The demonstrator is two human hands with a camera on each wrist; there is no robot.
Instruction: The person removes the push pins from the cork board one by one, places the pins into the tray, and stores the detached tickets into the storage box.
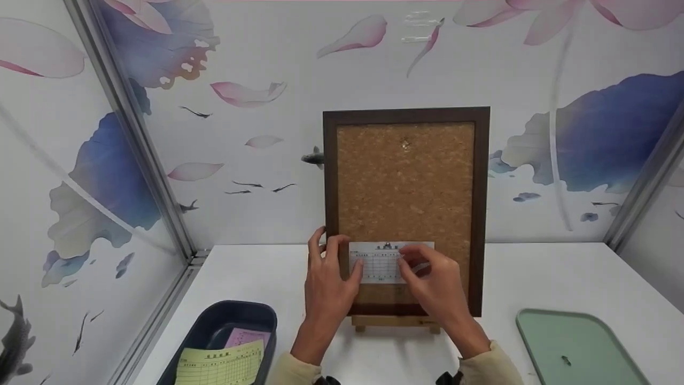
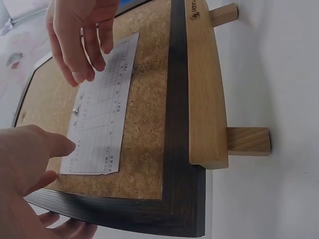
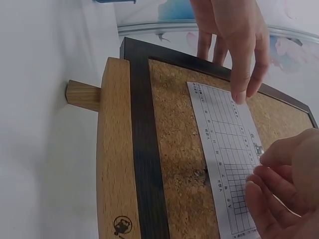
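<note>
A dark-framed corkboard [image 1: 405, 182] leans upright on a wooden stand [image 2: 207, 84]. A white printed form [image 1: 377, 267] lies flat against its lower part. My left hand [image 1: 330, 286] grips the board's left edge, thumb by the form's left end and other fingers behind the frame [image 2: 114, 211]. Over the form's right side is my right hand [image 1: 438, 278], thumb and index finger bent with their tips near the form's top middle. Beside those fingertips sits a small shiny pin [image 3: 258, 149]. I see nothing held between them. Another shiny pin [image 1: 404, 143] is high on the cork.
At the left front stands a dark blue bin [image 1: 214, 313] with a yellow form [image 1: 222, 366] and a pink form [image 1: 246, 337] in it. A green tray [image 1: 556, 331] at the right front holds a small metallic piece [image 1: 566, 361]. Behind the white table rises a patterned wall.
</note>
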